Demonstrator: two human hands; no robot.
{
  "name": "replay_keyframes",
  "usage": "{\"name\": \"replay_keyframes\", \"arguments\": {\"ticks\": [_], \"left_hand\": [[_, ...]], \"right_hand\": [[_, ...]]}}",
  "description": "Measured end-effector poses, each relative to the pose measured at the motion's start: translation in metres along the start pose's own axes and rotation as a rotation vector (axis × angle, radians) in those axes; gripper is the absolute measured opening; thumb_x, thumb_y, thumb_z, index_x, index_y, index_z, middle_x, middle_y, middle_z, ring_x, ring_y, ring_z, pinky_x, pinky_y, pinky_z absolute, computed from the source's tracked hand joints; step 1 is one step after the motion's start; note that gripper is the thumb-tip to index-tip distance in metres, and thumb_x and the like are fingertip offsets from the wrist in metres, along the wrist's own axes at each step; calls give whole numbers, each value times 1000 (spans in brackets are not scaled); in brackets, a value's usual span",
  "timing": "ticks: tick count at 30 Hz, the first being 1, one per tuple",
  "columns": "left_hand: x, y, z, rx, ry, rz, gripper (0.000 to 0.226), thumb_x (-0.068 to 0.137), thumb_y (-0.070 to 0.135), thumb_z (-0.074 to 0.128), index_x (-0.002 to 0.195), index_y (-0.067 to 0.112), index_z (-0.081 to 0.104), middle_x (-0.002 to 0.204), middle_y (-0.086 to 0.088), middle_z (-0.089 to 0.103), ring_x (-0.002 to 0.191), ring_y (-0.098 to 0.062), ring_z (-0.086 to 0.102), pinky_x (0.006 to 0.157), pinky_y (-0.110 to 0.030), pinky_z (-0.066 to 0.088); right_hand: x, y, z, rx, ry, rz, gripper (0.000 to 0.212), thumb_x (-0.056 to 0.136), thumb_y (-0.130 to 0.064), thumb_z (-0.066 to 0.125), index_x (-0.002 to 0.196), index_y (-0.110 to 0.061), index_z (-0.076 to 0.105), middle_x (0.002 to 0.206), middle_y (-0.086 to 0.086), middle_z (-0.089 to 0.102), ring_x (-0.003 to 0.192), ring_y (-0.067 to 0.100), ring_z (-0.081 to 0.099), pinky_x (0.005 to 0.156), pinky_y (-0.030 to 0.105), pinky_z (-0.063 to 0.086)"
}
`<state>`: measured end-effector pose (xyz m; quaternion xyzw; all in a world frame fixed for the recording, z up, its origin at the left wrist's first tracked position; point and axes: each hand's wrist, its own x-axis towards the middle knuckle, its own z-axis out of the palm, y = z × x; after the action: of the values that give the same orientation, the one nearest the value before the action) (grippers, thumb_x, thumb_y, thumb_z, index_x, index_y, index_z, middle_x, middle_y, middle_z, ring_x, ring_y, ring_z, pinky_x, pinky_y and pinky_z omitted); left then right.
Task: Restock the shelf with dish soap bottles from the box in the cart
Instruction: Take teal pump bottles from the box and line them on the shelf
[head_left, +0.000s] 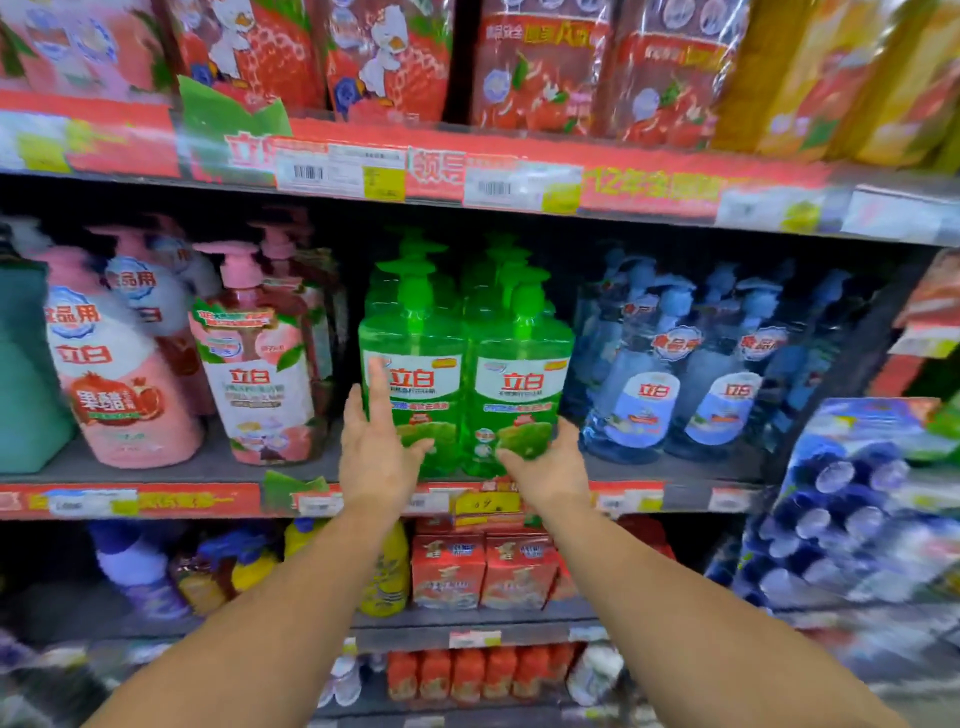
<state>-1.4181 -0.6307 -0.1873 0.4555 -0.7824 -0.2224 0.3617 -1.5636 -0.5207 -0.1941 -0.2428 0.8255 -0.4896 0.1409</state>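
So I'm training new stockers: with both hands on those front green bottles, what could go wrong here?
1. The two front green bottles stand near the shelf edge; a nudge from the left hand or right hand might tip one off.
2. Pushing them back could knock the green bottles behind.
3. The pink bottle stands close on the left and might get bumped.

Green dish soap bottles (465, 358) — translucent bright green, green pumps, white labels with red characters and lime pictures. Left: pink bottles (124, 364), white-and-pink labels, pomegranate print. Right: blue bottles (691, 374), pale blue labels. Shelf edge strip (156, 501) — red, with white and yellow price tags. Upper packs (311, 52): red strawberry pattern.
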Motion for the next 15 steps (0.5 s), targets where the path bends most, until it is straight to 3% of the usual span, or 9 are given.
{"name": "replay_keyframes", "arguments": {"ticks": [6,11,13,15], "left_hand": [[0,2,5,19,17,-30,122,81,28,77,143,48,-27,158,-9,17,137,-32,36,98,-50,44],[-5,19,10,51,97,-114,116,77,30,80,152,36,-8,161,-12,2,146,-35,15,110,-53,31],[-12,36,14,77,177,-87,109,77,34,80,154,28,3,160,-15,3,145,-36,12,115,-50,23],[-24,58,20,82,209,-19,100,79,36,77,154,23,12,159,-16,8,145,-36,13,118,-49,17]], "right_hand": [[3,14,-22,-17,-176,-69,83,78,-24,78,146,-23,29,131,-1,59,119,19,58,98,29,44],[0,29,-47,-104,-236,-53,90,85,-31,72,154,-20,14,154,7,36,138,26,39,108,36,39],[-1,35,-62,-95,-196,-49,83,88,-29,68,153,-19,18,150,7,41,135,26,43,105,34,40],[0,41,-80,-87,-135,-50,74,91,-25,64,152,-18,23,126,8,60,109,22,60,90,31,47]]}}
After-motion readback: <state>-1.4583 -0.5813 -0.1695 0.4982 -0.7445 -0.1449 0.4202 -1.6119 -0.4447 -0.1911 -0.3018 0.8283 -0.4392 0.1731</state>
